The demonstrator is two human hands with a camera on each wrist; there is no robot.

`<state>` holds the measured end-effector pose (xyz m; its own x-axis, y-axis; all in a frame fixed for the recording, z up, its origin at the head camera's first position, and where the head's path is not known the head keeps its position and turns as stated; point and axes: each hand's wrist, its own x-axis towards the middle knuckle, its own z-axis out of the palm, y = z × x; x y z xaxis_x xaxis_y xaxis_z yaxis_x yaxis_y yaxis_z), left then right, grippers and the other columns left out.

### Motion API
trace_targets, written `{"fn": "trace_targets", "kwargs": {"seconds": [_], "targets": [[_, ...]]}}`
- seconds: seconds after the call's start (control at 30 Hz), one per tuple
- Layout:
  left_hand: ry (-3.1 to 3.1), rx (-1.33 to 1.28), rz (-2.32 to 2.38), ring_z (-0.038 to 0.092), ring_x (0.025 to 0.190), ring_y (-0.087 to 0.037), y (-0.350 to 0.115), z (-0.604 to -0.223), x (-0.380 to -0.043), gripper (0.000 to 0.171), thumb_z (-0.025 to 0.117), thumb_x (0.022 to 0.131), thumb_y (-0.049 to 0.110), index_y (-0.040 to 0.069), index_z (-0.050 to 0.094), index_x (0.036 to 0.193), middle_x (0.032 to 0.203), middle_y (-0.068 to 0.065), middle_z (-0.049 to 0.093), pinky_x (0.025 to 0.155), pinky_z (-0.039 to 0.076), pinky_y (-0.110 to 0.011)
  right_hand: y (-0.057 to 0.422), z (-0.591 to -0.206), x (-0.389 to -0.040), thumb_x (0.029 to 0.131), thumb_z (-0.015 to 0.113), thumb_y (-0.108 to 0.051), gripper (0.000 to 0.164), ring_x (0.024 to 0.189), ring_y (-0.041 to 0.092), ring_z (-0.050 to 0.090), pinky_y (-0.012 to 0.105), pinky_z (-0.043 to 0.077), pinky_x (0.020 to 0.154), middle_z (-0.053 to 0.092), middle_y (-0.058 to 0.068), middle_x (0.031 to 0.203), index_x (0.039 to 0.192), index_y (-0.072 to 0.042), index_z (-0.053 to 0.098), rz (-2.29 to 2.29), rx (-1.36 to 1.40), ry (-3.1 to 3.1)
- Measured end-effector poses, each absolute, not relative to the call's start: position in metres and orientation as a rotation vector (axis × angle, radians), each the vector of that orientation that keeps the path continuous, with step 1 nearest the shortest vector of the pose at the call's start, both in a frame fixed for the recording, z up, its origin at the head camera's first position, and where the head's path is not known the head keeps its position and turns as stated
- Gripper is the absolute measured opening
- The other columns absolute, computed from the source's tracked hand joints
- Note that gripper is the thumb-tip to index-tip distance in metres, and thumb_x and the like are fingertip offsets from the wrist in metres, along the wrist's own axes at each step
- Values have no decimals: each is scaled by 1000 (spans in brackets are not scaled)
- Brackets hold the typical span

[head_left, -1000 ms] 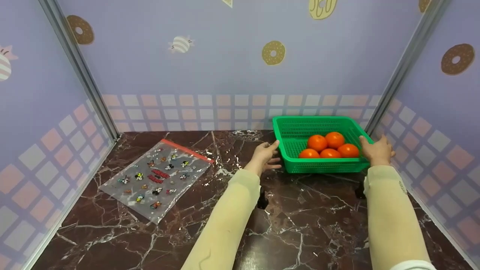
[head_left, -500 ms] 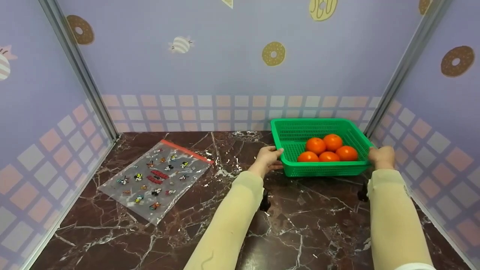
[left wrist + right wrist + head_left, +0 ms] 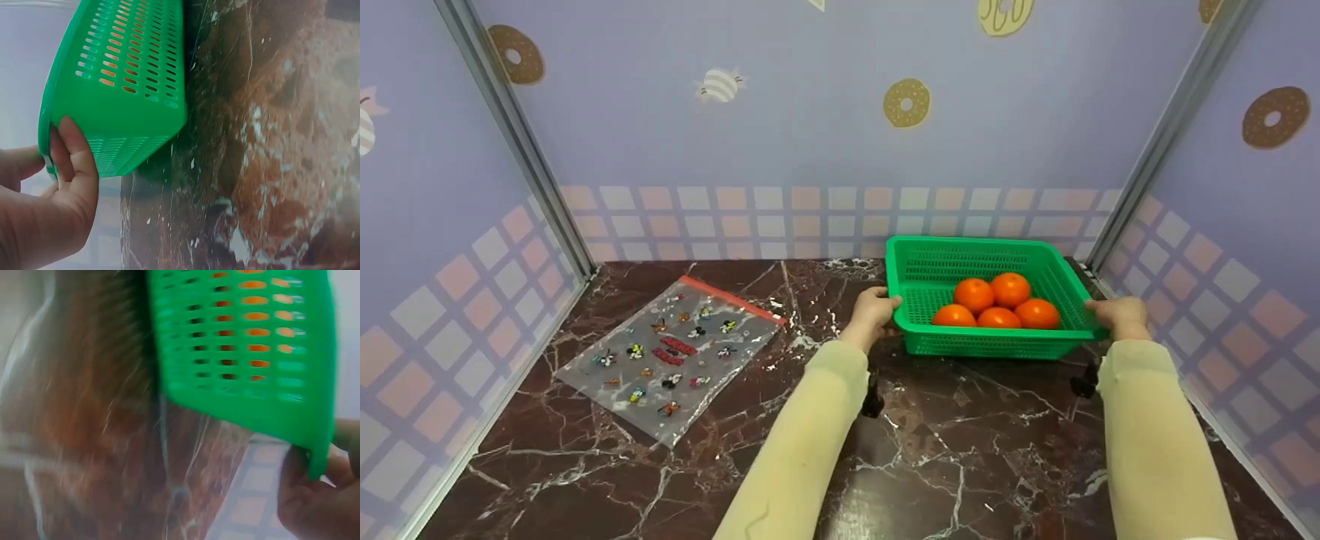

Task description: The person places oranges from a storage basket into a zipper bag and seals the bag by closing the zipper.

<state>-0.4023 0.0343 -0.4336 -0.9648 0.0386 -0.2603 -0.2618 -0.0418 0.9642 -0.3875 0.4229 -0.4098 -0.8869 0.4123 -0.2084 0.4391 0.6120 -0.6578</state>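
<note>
A green plastic basket (image 3: 982, 343) with slotted walls holds several orange-red round fruits (image 3: 999, 318), which look like tangerines or persimmons. My left hand (image 3: 872, 313) grips its left rim, thumb over the top and fingers curled beneath, as the left wrist view shows on the basket wall (image 3: 112, 107). At the right rim my right hand (image 3: 1123, 316) pinches the edge between thumb and fingers. In the right wrist view that hand (image 3: 323, 489) holds the rim's corner, and orange shows through the slots.
A clear zip bag (image 3: 671, 360) with a red seal strip and cartoon prints lies flat on the left of the dark marbled table (image 3: 780, 465). Patterned purple walls (image 3: 840, 135) enclose the back and both sides.
Both hands have closed on the rim. The basket has come slightly toward me and to the left with the fruits in it. The zip bag has stayed put.
</note>
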Motion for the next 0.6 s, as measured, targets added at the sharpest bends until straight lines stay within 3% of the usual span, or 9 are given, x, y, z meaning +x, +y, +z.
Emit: {"fn": "trace_targets", "kwargs": {"seconds": [0.07, 0.13, 0.3, 0.43, 0.6], "targets": [[1991, -246, 2123, 71, 109, -32, 25, -434, -404, 43, 57, 106, 12, 3, 52, 147, 136, -22, 63, 94, 60, -48, 421, -410, -388, 104, 53, -29, 65, 93, 25, 64, 32, 59, 83, 50, 31, 135, 143, 22, 42, -1295, 706, 2681], [1972, -245, 2123, 69, 117, -34, 16, -435, -403, 43, 58, 105, 12, 2, 52, 146, 138, -22, 62, 94, 60, -47, 419, -410, -388, 104, 54, -24, 63, 93, 16, 62, 24, 57, 78, 47, 30, 142, 150, 17, 37, -1423, 666, 2573], [1978, -187, 2100, 66, 124, -36, -8, -439, -398, 44, 58, 105, 12, 2, 52, 147, 139, -23, 62, 94, 60, -43, 412, -412, -383, 108, 47, -17, 62, 108, 12, 59, 20, 54, 85, 20, 28, 167, 162, -3, 21, -1492, 443, 2460], [1984, -117, 2120, 65, 127, -37, -24, -441, -394, 46, 56, 105, 7, -2, 50, 149, 140, -25, 62, 100, 58, -45, 404, -417, -375, 109, 46, -15, 65, 104, 5, 60, 20, 57, 84, 16, 26, 169, 165, -11, 13, -1602, 353, 2364], [1931, -61, 2146, 60, 131, -41, -47, -444, -388, 58, 54, 103, -1, 1, 37, 158, 149, -25, 55, 107, 53, -51, 387, -426, -362, 109, 46, -17, 68, 120, 15, 59, 25, 59, 85, 17, 23, 170, 166, -16, 10, -1723, 293, 2273]]}}
